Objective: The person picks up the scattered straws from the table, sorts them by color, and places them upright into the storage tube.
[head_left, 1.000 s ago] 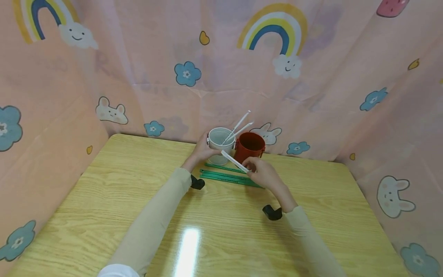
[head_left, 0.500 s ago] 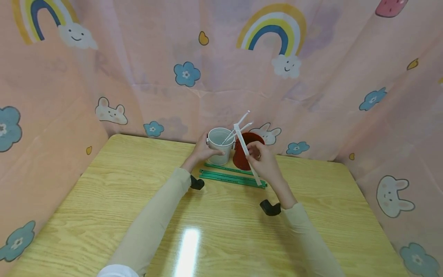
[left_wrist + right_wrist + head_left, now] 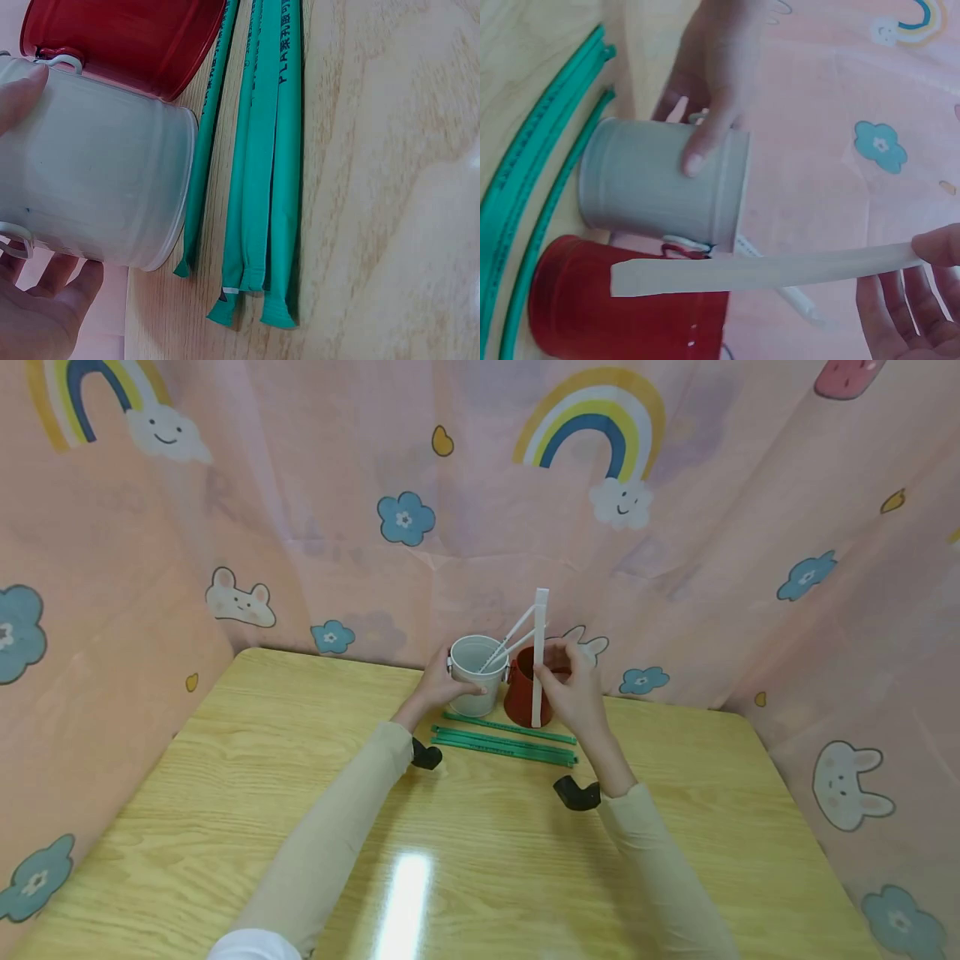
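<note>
Left hand (image 3: pixel 441 687) is gripping the white bucket (image 3: pixel 649 184) while right hand (image 3: pixel 579 693) is pinching a white straw (image 3: pixel 765 274) before the red bucket (image 3: pixel 622 319), presumably aligning it for insertion and next needing a leftward lift.

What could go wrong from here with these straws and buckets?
The white straw pinched by the right hand might knock the leaning straws in the white bucket; they overlap in the head view. The left hand holds that bucket close beside the red bucket, so a bump could shift both.
</note>
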The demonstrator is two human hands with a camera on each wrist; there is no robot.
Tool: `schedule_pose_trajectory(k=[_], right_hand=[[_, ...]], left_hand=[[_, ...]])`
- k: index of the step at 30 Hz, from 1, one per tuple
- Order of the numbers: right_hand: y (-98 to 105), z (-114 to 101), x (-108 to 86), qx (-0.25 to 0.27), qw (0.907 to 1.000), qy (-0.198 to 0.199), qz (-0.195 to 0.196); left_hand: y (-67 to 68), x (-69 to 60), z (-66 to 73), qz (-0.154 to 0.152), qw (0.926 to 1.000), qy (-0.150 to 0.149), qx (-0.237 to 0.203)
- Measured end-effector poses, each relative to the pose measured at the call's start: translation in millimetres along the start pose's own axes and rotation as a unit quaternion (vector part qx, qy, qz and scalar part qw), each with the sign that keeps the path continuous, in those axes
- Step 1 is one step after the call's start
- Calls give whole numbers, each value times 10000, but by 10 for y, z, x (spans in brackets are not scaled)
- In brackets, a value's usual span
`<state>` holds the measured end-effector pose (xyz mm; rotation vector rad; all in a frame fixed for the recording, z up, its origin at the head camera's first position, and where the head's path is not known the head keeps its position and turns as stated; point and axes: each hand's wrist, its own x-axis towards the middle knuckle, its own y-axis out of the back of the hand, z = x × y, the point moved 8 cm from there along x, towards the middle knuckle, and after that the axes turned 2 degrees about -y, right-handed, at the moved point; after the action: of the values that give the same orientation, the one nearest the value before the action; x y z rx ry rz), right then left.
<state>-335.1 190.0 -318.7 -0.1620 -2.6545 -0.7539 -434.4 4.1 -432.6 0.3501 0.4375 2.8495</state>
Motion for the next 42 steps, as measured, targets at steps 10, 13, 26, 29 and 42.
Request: schedule_pose_trajectory(k=[10, 13, 26, 29, 42], right_hand=[[59, -213, 102, 1027, 9918, -159, 747], [95, -349, 81, 1289, 9867, -33, 986], [85, -356, 93, 1923, 9613, 389, 1933], [30, -305, 105, 1899, 9635, 335, 1856], [-249, 279, 317, 1663, 9768, -471, 1266]], left_hand=[[-8, 2, -18, -30, 10000, 0, -46], [-10, 8, -20, -34, 10000, -17, -62], [-9, 26, -7, 8, 9997, -198, -165], [2, -3, 49, -22, 9997, -174, -175], [-18, 33, -33, -12, 9996, -251, -135]])
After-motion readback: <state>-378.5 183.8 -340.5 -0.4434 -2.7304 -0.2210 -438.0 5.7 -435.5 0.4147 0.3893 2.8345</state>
